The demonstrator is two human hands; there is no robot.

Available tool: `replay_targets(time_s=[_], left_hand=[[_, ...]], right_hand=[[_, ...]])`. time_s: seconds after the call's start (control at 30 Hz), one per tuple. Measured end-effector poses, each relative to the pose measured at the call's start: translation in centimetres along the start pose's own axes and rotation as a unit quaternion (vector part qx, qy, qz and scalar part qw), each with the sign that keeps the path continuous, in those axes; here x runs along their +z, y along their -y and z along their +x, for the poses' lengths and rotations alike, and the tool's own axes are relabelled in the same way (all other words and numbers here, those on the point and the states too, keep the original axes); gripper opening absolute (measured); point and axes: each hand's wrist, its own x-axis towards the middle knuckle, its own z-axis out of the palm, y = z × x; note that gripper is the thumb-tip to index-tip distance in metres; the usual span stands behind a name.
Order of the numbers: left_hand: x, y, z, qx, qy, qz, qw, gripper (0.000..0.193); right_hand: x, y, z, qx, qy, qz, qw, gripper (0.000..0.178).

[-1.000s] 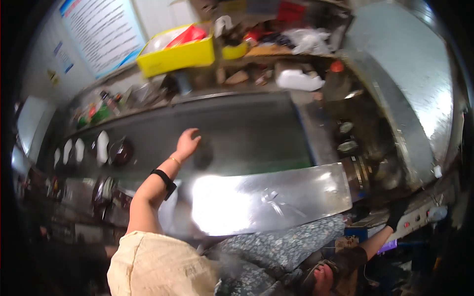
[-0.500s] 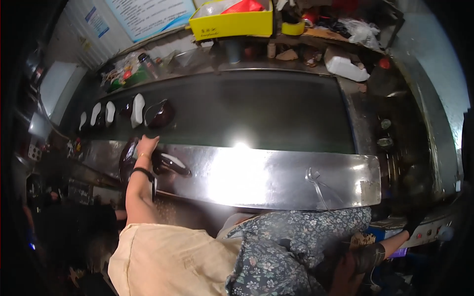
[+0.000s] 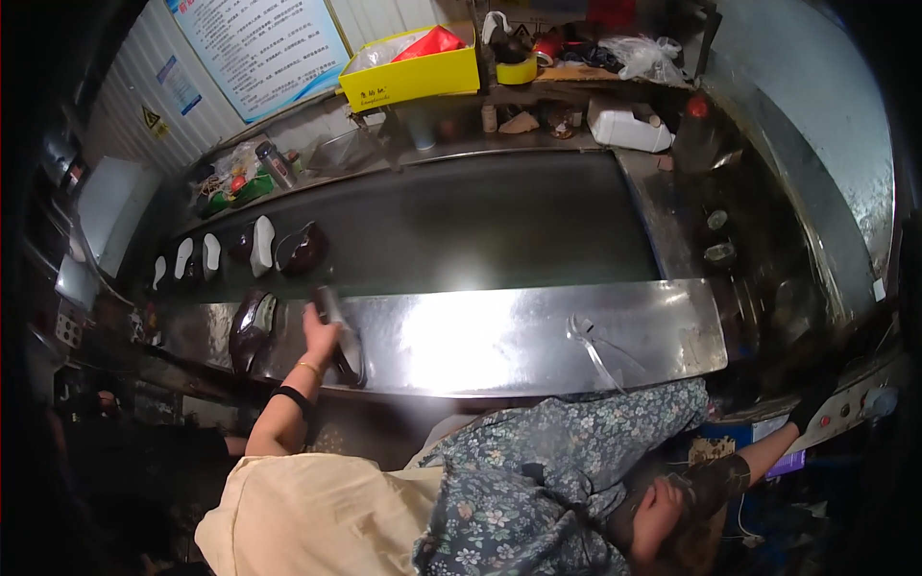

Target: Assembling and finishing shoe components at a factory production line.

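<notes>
Right hand [image 3: 659,518] low near lap, below steel ledge, seems to grip dark item; grip unclear. Left hand [image 3: 320,333] up on steel ledge [image 3: 538,336], fingers wrapped round dark shoe [image 3: 342,336] near ledge's front edge. Second dark shoe [image 3: 252,326] just beside, left. Farther: black belt [image 3: 461,226], shoes [image 3: 300,250] and white insoles [image 3: 261,245] at left end. Risk: held shoe sits close to edge, loose grip could drop it.
</notes>
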Motion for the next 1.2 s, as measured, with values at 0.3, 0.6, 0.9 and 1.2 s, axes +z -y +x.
replay_targets(time_s=[0.3,0.6,0.9,1.2], left_hand=[[4.4,-20.5,-10.5,-0.156,0.470,-0.140,0.858,0.095],[13.9,-40.9,-28.0,0.256,0.719,-0.192,0.618,0.107],[26.4,-44.3,-34.8,-0.054,0.799,-0.219,0.558,0.048],[29.4,-40.6,-35.4,0.467,0.607,-0.237,0.598,0.041]], right_hand=[[-0.9,-1.1,-1.5,0.006,-0.035,0.073,0.997,0.017],[-10.6,12.0,11.8,-0.106,-0.181,0.390,0.896,0.052],[-7.6,9.5,7.2,-0.070,-0.244,0.132,0.958,0.036],[3.5,6.6,4.3,0.149,-0.231,0.504,0.819,0.055]])
